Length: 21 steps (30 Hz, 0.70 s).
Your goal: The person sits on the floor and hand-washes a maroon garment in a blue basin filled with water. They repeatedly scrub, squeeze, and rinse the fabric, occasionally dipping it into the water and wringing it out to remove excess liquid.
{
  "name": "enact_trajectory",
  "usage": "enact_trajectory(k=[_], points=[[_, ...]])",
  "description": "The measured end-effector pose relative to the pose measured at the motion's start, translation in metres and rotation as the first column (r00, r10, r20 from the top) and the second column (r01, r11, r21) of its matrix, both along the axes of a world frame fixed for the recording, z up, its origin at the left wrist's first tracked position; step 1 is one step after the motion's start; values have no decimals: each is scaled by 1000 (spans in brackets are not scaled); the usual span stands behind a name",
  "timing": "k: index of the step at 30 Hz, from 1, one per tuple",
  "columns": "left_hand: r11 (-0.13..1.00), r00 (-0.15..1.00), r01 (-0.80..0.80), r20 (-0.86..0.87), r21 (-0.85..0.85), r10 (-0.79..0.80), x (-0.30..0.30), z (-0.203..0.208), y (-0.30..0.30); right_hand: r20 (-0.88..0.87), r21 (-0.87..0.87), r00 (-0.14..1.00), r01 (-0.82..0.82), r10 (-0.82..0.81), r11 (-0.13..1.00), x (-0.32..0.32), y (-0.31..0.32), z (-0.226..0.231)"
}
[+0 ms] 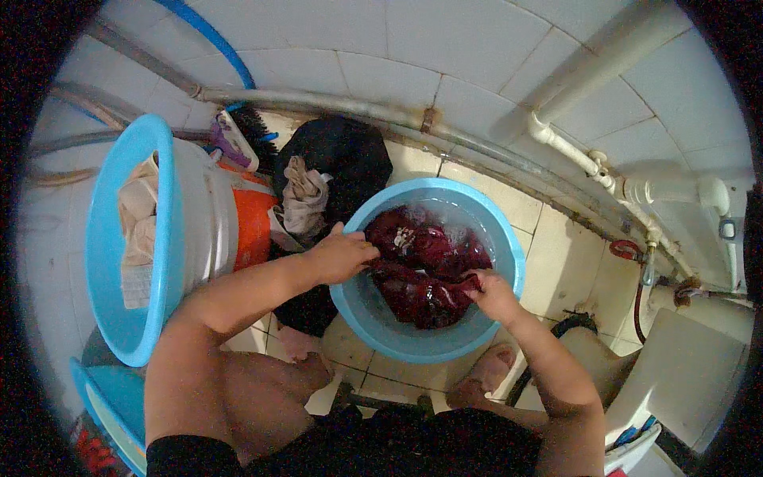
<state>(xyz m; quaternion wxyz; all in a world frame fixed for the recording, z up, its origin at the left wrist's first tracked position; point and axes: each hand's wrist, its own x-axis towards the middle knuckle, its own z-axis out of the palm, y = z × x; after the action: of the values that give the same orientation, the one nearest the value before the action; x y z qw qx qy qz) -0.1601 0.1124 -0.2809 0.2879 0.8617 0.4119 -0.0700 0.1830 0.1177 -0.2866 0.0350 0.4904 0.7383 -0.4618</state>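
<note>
A dark red garment [425, 290] with a small pale print lies soaked in water inside a light blue plastic basin [509, 230] on the floor. At the basin's left side, my left hand [343, 256] grips the garment's edge between closed fingers. On the right, my right hand [493, 296] pinches another part of the same cloth, just inside the rim. Between both hands the fabric is drawn into a fold above the water. Some of the garment lies under the surface, so its full shape is hidden.
Another light blue basin [167, 262] holding beige cloth leans at left beside a white and orange bucket [251, 219]. A black bag [350, 163] with crumpled beige cloth [304, 199] lies beyond my left hand. A brush [238, 139], wall pipes [572, 147] and a toilet [675, 381] stand around.
</note>
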Motion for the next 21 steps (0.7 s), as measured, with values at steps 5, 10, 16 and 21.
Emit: enact_trajectory(k=[5, 10, 16, 21], points=[[998, 992, -54, -119, -43, 48, 8, 4, 4, 77, 84, 996, -54, 48, 995, -4, 9, 4], [992, 986, -124, -114, 17, 125, 14, -1, 2, 117, 190, 979, -188, 168, 964, 2, 20, -22], [982, 985, -151, -68, 110, 159, 15, -6, -2, 161, 82, 978, -148, 133, 986, 7, 22, -21], [973, 984, -175, 15, 153, 175, 13, -13, -6, 61, 63, 994, -90, 86, 994, 8, 28, -28]])
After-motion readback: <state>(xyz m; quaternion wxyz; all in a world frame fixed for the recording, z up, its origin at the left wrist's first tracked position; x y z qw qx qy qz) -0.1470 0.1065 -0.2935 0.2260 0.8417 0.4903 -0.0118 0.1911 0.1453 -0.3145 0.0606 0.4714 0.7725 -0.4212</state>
